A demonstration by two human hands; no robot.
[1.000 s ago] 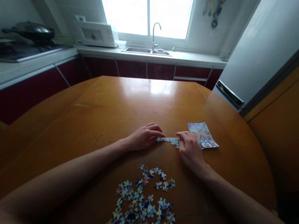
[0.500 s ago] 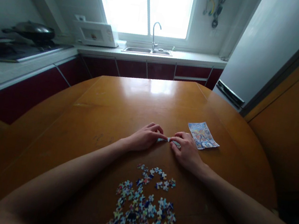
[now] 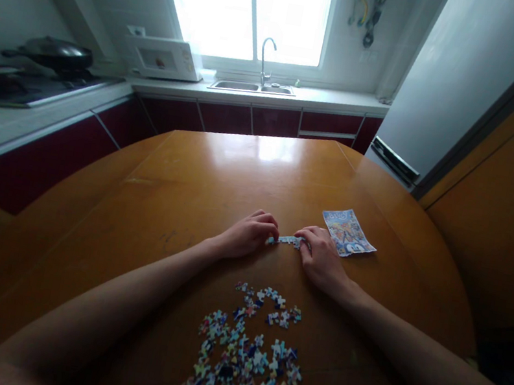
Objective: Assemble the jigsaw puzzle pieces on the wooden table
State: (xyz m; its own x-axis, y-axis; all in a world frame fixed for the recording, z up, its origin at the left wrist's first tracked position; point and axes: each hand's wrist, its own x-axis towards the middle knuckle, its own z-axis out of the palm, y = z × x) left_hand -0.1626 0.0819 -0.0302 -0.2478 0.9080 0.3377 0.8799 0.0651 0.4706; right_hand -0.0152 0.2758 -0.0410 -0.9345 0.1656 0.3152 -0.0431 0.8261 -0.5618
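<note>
A short strip of joined jigsaw pieces (image 3: 287,239), pale blue, lies on the table between my hands. My left hand (image 3: 249,236) has its fingers curled and closed at the strip's left end, covering part of it. At the other end, my right hand (image 3: 320,257) pinches the strip between thumb and fingers. Nearer to me is a pile of loose jigsaw pieces (image 3: 253,363), mixed in colour, with a few scattered at its far side. A printed picture sheet (image 3: 347,232) lies just beyond my right hand.
The round-ended wooden table (image 3: 221,173) spans the view. Behind it stand a counter with a sink (image 3: 235,86), a microwave (image 3: 163,60) and, at left, a stove with a lidded wok (image 3: 58,54). A refrigerator (image 3: 452,87) is at the right.
My fingers have drawn apart from the strip's middle, the left hand slightly left and the right thumb to the right. More of the strip now shows between them.
</note>
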